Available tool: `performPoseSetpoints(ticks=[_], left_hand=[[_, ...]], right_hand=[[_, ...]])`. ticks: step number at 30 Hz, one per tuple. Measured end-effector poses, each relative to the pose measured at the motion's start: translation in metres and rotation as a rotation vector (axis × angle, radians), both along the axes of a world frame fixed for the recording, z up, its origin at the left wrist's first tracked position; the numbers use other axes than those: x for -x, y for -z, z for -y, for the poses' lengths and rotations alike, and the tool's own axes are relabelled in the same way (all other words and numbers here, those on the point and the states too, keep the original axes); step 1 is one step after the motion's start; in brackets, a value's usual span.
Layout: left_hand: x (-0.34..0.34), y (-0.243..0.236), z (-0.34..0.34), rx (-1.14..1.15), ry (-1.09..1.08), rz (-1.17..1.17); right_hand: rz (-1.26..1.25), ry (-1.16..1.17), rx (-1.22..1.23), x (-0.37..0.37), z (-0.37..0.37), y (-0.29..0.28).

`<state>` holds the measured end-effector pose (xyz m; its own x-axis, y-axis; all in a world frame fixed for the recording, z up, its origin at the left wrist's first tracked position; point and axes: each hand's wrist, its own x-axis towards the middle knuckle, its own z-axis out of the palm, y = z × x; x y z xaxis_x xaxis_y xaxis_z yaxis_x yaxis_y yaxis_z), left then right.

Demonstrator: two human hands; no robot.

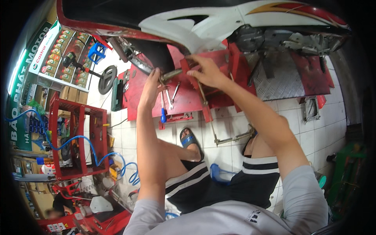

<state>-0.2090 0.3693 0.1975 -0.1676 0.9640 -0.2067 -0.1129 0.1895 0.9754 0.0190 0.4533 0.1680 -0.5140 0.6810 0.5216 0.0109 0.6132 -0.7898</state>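
Observation:
Under the front of a white and red motorbike (219,23), my left hand (150,88) is closed round the left end of a dull metal tube (172,74). The tube runs right to a red metal bracket (189,67). My right hand (208,72) has its thumb and fingers on the bracket's upper part, next to the tube's other end; the fingertips are partly hidden. Below my left hand, a screwdriver with a blue handle (163,115) and two wrenches (174,92) lie on the red lift platform (147,111).
A jointed metal bar (235,138) reaches down to the white tiled floor near my feet. The motorbike's front wheel (139,62) sits just beyond my left hand. To the left stand a red tool cart (80,137), a coiled blue air hose (113,156) and a green case (116,94).

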Motion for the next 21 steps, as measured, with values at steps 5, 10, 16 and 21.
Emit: performPoseSetpoints(ticks=[5, 10, 16, 21], left_hand=[[0.000, -0.015, 0.015, -0.217, 0.194, -0.334], [-0.008, 0.005, 0.003, -0.093, -0.078, -0.323], [-0.029, 0.003, -0.008, 0.026, -0.138, -0.356], [-0.022, -0.005, -0.003, -0.015, -0.058, -0.383]], right_hand=[[-0.015, -0.003, -0.029, 0.010, 0.005, -0.002], [-0.065, -0.013, 0.107, 0.010, 0.010, -0.003], [0.002, 0.013, 0.085, -0.004, -0.001, 0.016], [0.041, -0.037, 0.059, -0.002, -0.002, 0.012]])
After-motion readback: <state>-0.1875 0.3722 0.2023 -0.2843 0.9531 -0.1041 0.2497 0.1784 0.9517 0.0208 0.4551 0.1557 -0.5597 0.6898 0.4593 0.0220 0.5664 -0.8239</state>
